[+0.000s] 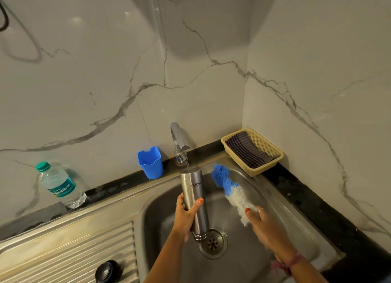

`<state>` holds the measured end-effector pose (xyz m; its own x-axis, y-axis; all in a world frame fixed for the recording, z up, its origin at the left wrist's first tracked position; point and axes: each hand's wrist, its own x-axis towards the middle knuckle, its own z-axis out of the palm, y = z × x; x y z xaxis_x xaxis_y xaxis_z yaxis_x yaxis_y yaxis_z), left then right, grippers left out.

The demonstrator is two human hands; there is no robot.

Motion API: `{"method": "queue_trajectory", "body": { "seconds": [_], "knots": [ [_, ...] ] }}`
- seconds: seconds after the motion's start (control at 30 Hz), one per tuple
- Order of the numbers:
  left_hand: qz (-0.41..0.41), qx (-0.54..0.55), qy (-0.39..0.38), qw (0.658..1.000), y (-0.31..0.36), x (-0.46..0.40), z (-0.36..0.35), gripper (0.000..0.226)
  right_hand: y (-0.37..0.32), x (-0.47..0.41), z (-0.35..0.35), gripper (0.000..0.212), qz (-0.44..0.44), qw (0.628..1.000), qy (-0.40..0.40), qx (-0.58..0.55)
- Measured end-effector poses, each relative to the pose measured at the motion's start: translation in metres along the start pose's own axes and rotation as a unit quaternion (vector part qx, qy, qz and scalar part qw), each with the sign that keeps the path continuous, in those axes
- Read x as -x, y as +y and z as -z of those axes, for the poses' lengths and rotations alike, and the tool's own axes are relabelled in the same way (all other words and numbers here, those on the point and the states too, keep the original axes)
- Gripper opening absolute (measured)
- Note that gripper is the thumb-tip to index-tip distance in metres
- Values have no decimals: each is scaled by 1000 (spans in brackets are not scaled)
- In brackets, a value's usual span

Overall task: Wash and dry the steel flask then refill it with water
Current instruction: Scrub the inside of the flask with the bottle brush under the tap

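We are in the washing step: our left hand [186, 216] grips the tall brushed-steel flask [193, 202] upright over the steel sink [281, 217], its mouth under the chrome tap [178, 141], water running in. Our right hand [261, 223] clasps a blue-and-white fluffy bottle brush [229, 189] just beside it. Next, we judge, the brush must be lined up with the narrow mouth.

Warm, fairly dim indoor light comes from above, leaving soft glare patches on the glossy marble wall [105, 71] and a dull sheen along the steel sink [264, 189] rim. A broad soft shadow sits high on the wall. Wide-angle distortion bows the worktop [306, 200] edges. The right hand [264, 225] is slightly motion-blurred; the centre stays sharp.
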<state>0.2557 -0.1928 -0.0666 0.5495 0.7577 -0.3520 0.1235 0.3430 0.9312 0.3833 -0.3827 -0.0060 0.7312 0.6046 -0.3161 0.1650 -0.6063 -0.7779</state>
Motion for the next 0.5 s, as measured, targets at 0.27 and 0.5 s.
{"method": "queue_trajectory", "body": {
  "seconds": [0.27, 0.5],
  "knots": [
    [-36, 14, 21, 999, 15, -13, 2, 64, 12, -6, 1, 37, -8, 1000, 9, 15],
    [-39, 23, 44, 998, 19, -23, 9, 88, 20, -7, -1, 32, 6, 999, 24, 24]
  ]
}}
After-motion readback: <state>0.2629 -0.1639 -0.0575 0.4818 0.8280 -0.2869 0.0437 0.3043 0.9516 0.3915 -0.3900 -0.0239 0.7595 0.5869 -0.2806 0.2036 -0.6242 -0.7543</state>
